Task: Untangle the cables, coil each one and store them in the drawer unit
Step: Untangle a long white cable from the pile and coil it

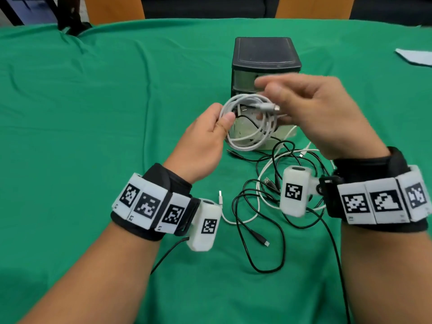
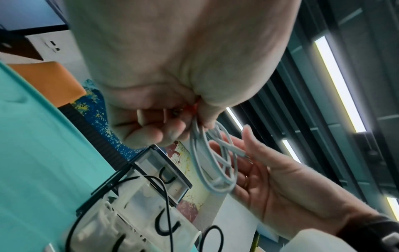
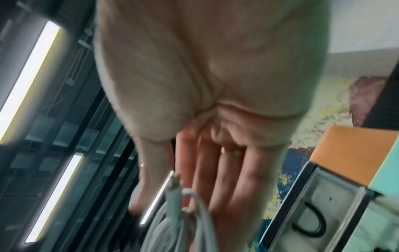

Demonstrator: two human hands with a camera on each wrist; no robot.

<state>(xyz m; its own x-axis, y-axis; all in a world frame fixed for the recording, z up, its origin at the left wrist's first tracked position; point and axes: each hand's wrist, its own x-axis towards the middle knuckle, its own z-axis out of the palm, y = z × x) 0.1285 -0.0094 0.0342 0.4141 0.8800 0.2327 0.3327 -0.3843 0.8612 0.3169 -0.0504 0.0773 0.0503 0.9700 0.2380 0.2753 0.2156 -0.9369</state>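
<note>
The left hand (image 1: 205, 134) was raised above the middle of the desk (image 1: 93, 113), thumb and curled fingers pinching one side of the coiled white cable (image 1: 251, 122). The right hand (image 1: 322, 113) hovered at the coil's other side, fingers straight and spread behind the loops, gripping nothing. Just behind the coil stood the drawer unit (image 1: 265, 57), toward the desk's far edge. Below the hands, nearer the front edge, black and white tangled cables (image 1: 268, 206) lay on the green cloth.

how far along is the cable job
Done: one white cable is wound into a coil. In hand: left hand pinches it; right hand is open beside it. Left: black and white cables lie tangled on the table; the drawer unit awaits.
</note>
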